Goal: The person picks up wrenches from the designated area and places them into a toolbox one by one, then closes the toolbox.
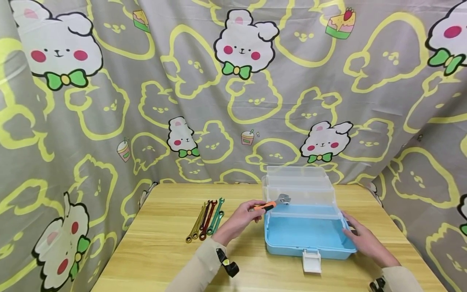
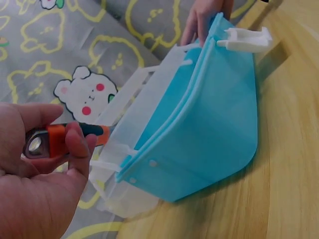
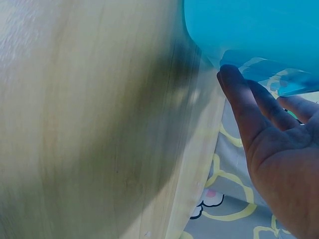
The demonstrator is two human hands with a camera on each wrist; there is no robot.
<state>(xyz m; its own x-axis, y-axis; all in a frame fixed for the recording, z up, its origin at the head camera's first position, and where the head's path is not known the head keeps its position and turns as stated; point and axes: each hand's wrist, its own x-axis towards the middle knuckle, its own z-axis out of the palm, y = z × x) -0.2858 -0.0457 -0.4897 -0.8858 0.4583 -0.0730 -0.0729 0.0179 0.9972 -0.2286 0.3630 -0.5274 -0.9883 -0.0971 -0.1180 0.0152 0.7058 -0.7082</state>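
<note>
My left hand (image 1: 242,217) grips an adjustable wrench (image 1: 271,204) by its orange and black handle. The wrench's metal head points right, over the left side of a light blue toolbox (image 1: 310,253). In the left wrist view the orange handle (image 2: 57,141) lies between thumb and fingers. The toolbox stands with its translucent lid (image 1: 299,182) and trays raised toward the back, and its blue inside shows bare. At the box's right side, my right hand (image 1: 366,241) rests its fingers on the rim and wall. Those fingers (image 3: 239,94) look extended along the blue wall in the right wrist view.
Several combination wrenches (image 1: 206,221) in gold, red and green lie side by side on the wooden table (image 1: 146,251), left of my left hand. A white latch (image 1: 311,261) hangs open at the box's front. A patterned curtain (image 1: 219,101) hangs behind the table.
</note>
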